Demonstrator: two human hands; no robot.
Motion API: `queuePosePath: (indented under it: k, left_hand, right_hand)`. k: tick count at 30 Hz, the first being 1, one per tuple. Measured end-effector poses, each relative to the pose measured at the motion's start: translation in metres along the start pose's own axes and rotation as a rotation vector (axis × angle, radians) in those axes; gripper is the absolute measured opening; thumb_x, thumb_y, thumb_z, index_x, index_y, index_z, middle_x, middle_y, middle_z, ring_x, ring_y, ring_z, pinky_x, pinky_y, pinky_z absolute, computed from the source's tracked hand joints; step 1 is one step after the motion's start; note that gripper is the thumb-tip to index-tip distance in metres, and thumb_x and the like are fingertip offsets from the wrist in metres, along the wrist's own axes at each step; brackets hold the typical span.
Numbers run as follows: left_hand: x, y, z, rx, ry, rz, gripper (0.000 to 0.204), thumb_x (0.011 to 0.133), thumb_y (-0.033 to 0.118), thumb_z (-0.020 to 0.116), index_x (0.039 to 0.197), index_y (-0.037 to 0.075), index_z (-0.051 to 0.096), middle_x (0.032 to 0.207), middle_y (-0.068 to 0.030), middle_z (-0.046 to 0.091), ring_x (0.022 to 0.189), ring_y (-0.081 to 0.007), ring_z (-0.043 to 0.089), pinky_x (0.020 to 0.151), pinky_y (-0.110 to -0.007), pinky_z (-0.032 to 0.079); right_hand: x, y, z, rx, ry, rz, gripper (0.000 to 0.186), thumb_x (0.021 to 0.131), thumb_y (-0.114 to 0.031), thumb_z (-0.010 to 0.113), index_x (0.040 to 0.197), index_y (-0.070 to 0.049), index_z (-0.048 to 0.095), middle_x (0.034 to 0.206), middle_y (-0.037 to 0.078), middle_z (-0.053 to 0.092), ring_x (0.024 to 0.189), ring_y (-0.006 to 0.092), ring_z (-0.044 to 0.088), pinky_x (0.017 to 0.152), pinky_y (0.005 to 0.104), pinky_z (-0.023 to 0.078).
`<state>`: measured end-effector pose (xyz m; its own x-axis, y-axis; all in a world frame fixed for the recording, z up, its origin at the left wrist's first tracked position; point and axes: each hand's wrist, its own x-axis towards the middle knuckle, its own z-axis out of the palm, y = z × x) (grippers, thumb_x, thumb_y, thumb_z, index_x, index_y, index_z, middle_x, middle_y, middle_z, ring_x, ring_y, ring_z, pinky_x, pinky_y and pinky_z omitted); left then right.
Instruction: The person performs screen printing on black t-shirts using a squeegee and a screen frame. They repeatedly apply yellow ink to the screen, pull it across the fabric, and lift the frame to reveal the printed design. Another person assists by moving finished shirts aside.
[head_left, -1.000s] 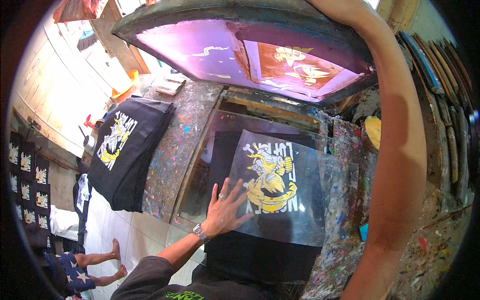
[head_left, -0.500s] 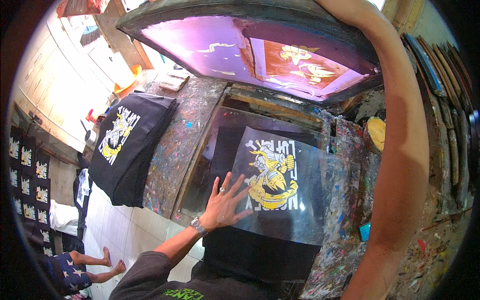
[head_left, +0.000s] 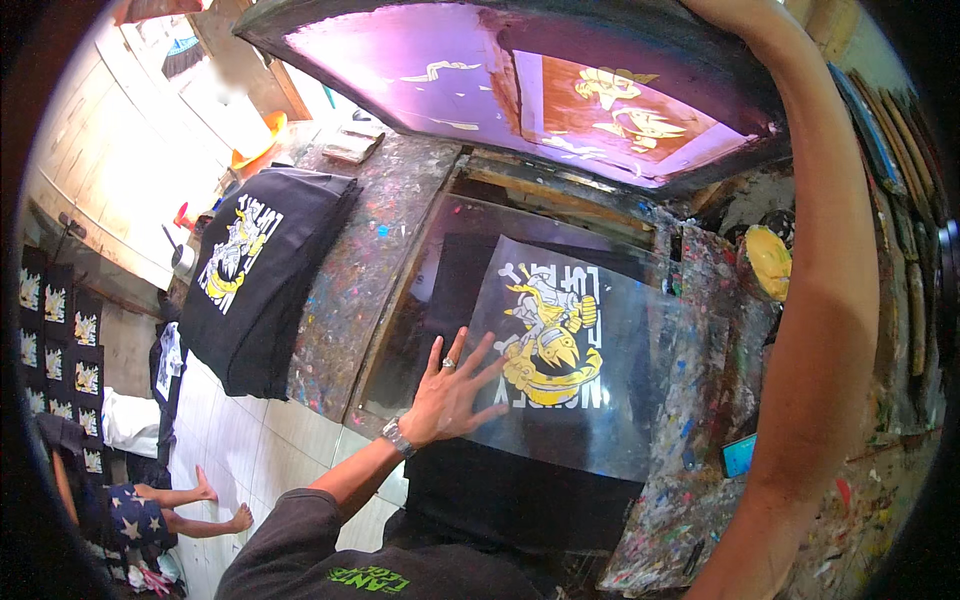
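My spread left hand (head_left: 448,400) grips nothing, over the thin, clear plastic sheet (head_left: 620,435) near the paint-spotted table's (head_left: 365,270) front edge. It looks light and bendy; I'd pinch its corners. I can't tell my right hand's (head_left: 718,12) grip.

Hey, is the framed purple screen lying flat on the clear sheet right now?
No, the purple screen is tilted up beyond the clear sheet, which shows in plain view over the black fabric.

A spread left hand (head_left: 447,400) overlaps the clear plastic sheet (head_left: 575,370).
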<state>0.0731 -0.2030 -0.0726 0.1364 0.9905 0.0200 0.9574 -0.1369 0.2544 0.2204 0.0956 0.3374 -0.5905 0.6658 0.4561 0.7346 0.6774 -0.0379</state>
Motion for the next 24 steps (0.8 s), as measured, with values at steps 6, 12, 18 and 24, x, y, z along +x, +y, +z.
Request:
queuePosePath:
  k: [6, 12, 18, 24]
  left_hand:
    - [-0.024, -0.033, -0.016, 0.057, 0.021, -0.085, 0.076, 0.096, 0.061, 0.060, 0.160, 0.024, 0.041, 0.171, -0.0093, 0.026, 0.160, -0.0355, 0.011, 0.126, -0.060, 0.004]
    - [-0.016, -0.041, -0.016, 0.066, -0.036, 0.087, 0.080, 0.096, 0.065, 0.056, 0.161, 0.022, 0.038, 0.171, -0.0108, 0.024, 0.160, -0.0346, 0.011, 0.128, -0.056, 0.001]
    - [-0.078, -0.051, -0.004, -0.087, 0.201, -0.015, 0.064, 0.091, 0.036, 0.067, 0.150, 0.017, 0.054, 0.168, -0.0139, 0.033, 0.158, -0.0426, 0.015, 0.125, -0.062, 0.010]
    - [0.067, 0.124, 0.023, -0.844, 0.127, 0.303, 0.059, 0.091, 0.023, 0.066, 0.144, 0.002, 0.050, 0.159, -0.0253, 0.038, 0.153, -0.0480, 0.024, 0.121, -0.067, 0.016]
  right_hand:
    - [-0.006, -0.003, 0.001, 0.043, -0.039, 0.062, 0.060, 0.101, -0.063, 0.046, 0.128, -0.016, 0.073, 0.126, 0.025, 0.069, 0.118, 0.0410, 0.065, 0.105, 0.0438, 0.047]
    - [0.009, 0.023, -0.013, -0.170, 0.063, 0.054, 0.064, 0.100, -0.064, 0.048, 0.122, -0.010, 0.074, 0.121, 0.025, 0.071, 0.116, 0.0385, 0.066, 0.103, 0.0437, 0.048]
    - [0.030, -0.021, 0.035, -0.090, 0.077, -0.123, 0.060, 0.100, -0.061, 0.053, 0.122, -0.010, 0.074, 0.120, 0.026, 0.071, 0.115, 0.0366, 0.068, 0.103, 0.0460, 0.049]
    - [-0.039, 0.005, 0.012, -0.092, 0.136, -0.082, 0.058, 0.099, -0.059, 0.057, 0.122, -0.009, 0.074, 0.119, 0.027, 0.071, 0.113, 0.0346, 0.069, 0.102, 0.0484, 0.049]
